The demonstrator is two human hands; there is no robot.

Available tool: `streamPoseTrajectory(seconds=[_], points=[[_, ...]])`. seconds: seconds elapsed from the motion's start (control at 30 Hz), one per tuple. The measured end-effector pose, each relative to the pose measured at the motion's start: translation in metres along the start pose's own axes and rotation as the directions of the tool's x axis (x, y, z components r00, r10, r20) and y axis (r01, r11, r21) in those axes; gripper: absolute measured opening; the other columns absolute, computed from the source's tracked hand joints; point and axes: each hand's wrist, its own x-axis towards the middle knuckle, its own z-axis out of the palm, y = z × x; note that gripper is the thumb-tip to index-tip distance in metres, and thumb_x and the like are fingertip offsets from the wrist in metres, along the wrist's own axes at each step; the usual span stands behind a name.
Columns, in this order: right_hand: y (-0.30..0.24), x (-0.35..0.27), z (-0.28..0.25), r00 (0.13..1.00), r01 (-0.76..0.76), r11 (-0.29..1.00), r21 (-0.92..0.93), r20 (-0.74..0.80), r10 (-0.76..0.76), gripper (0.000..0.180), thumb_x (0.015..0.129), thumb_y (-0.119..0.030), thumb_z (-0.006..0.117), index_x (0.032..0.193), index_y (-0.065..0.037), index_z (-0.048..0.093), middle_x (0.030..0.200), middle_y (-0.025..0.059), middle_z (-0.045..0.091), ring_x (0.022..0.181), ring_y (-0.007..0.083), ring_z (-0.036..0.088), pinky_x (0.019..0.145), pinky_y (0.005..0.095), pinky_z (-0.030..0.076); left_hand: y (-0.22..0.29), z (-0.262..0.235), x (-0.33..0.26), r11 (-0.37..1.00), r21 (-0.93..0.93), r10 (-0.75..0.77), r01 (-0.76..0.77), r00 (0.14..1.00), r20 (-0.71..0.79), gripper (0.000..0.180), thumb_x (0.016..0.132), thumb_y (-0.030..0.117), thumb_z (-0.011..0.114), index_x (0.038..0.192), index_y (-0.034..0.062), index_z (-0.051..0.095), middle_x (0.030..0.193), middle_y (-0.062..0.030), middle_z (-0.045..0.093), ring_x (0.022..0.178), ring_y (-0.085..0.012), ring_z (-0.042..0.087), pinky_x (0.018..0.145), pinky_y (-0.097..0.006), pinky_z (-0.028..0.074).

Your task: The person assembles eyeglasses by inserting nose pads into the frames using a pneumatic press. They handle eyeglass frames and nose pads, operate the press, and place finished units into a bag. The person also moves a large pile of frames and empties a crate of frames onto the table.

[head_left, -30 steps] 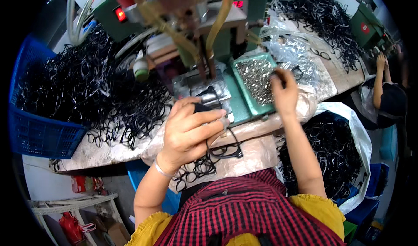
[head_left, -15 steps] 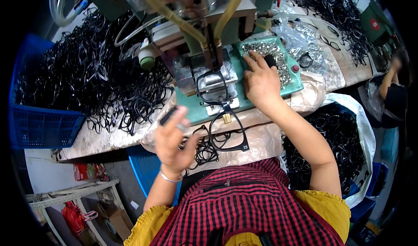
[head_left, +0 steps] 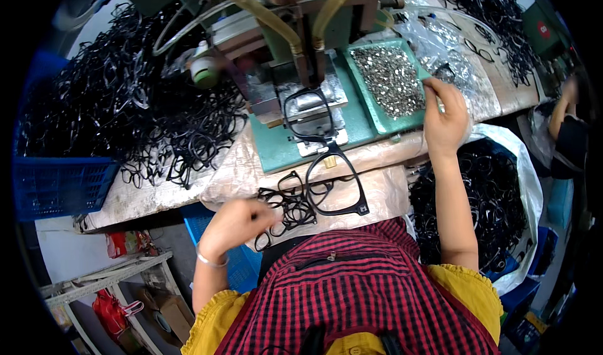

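Note:
A black spectacle frame (head_left: 336, 151) sits in the press, its upper lens rim on the metal fixture (head_left: 308, 107) and its lower rim hanging over the bench edge. My right hand (head_left: 447, 118) is at the right edge of the green tray (head_left: 389, 128), thumb and forefinger close together; what they touch is hidden. Small shiny metal parts (head_left: 389, 82) fill the tray. My left hand (head_left: 235, 226), smeared by motion, is beside several loose black spectacle frames (head_left: 295, 207) at the near bench edge; its grip does not show.
Black frames heap on the bench at left (head_left: 182, 116), beside a blue basket (head_left: 66, 188). The press with yellow hoses (head_left: 270, 22) stands ahead. A white sack (head_left: 527, 210) of frames is at right. Another person's arm (head_left: 559, 113) shows far right.
My right hand has left the metal parts and moved right to the tray's edge. My left hand has dropped nearer to me, beside the loose frames. The view has shifted slightly.

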Motion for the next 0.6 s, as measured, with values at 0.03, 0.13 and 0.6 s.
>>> streamPoseTrajectory(seconds=[0.03, 0.13, 0.6], points=[[0.005, -0.007, -0.012, 0.999, -0.036, 0.999, -0.035, -0.010, 0.036, 0.012, 0.082, -0.001, 0.066, 0.093, -0.004, 0.070, 0.089, 0.0101, 0.069, 0.084, 0.0276, 0.065, 0.077, 0.0356, 0.049, -0.001, -0.002, -0.005, 0.985, 0.145, -0.121, 0.094, 0.975, 0.187, 0.032, 0.084, 0.033, 0.074, 0.090, 0.0015, 0.075, 0.074, -0.0123, 0.071, 0.066, -0.0192, 0.068, 0.063, -0.029, 0.051], [0.007, -0.019, -0.034, 0.988, -0.149, 0.989, -0.015, 0.035, 0.150, 0.012, 0.081, -0.001, 0.067, 0.093, -0.003, 0.071, 0.089, 0.0094, 0.070, 0.085, 0.0240, 0.066, 0.079, 0.0327, 0.050, -0.049, 0.019, -0.023, 0.924, 0.265, -0.261, 0.274, 0.962, -0.086, 0.047, 0.083, 0.036, 0.075, 0.111, -0.0001, 0.067, 0.090, -0.0152, 0.071, 0.074, -0.0214, 0.068, 0.067, -0.031, 0.053], [-0.122, 0.030, 0.050, 0.911, -0.408, 0.531, 0.743, 0.369, 0.183, 0.035, 0.080, -0.002, 0.068, 0.113, 0.005, 0.058, 0.088, 0.0081, 0.069, 0.085, 0.0122, 0.064, 0.081, 0.0261, 0.049, 0.018, 0.033, 0.016, 0.936, -0.317, 0.029, -0.152, 0.933, -0.360, 0.018, 0.091, 0.017, 0.067, 0.095, 0.0000, 0.072, 0.077, -0.0069, 0.070, 0.064, -0.0116, 0.064, 0.060, -0.026, 0.051]])
